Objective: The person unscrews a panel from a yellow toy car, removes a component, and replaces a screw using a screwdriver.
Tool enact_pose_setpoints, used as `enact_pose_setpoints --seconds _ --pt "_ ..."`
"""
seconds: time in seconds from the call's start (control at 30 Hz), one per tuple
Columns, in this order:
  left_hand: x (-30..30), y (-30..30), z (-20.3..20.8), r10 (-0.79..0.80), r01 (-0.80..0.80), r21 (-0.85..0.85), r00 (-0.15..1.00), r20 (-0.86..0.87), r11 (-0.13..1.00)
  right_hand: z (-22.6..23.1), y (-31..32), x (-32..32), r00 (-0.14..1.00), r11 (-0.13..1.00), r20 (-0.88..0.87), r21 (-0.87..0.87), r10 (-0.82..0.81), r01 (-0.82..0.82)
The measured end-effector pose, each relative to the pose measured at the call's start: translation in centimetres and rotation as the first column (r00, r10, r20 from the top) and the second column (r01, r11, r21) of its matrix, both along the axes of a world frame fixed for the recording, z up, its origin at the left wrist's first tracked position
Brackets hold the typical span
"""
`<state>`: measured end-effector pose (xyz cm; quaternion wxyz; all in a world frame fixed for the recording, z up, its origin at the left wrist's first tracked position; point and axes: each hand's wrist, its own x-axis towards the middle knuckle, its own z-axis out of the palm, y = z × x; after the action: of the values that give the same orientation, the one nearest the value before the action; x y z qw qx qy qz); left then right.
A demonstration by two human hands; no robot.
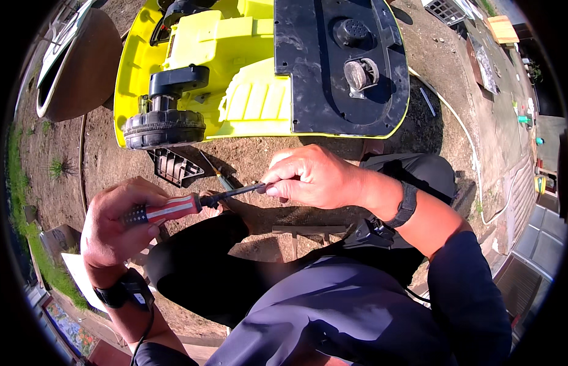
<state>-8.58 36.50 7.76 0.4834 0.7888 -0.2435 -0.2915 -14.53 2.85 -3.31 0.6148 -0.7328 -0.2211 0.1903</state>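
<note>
My left hand is wrapped round the handle of a screwdriver, striped red and white with a dark starred end. Its dark shaft points right and slightly up. At the tip, my right hand is closed in a pinch; a small dark piece, perhaps a screw, shows there, too small to name. Just beyond my hands lies an upturned yellow ride-on toy car body with a black underside plate. A black ribbed wheel sits at its near left corner.
A black slatted plastic part and another screwdriver lie on the dirt by the car. A large brown pot is at the far left. A pale hose curves along the right. A small caster wheel protrudes from the plate.
</note>
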Motion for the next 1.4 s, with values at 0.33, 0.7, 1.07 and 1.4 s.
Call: enact_pose_setpoints --seconds 0.33,0.7,1.07,1.4 --pt "-1.7 -10.1 -2.2 0.316 -0.332 -0.381 0.943 -0.107 0.863 3.1 -12.7 -2.1 0.828 0.764 -0.152 0.324 -0.540 0.557" --pt "-0.7 -14.9 -6.5 0.405 -0.484 -0.514 0.875 -0.266 0.708 1.0 -13.1 -2.0 0.802 0.769 -0.406 0.292 -0.438 0.568" --pt "-0.8 -14.6 -7.2 0.409 -0.478 -0.490 0.878 -0.249 0.729 0.7 -11.9 -1.5 0.829 0.802 -0.396 0.292 -0.395 0.521" --pt "-1.0 -14.6 -7.3 0.453 -0.517 -0.455 0.855 -0.251 0.725 0.6 -11.6 -1.3 0.838 0.816 -0.383 0.280 -0.389 0.506"
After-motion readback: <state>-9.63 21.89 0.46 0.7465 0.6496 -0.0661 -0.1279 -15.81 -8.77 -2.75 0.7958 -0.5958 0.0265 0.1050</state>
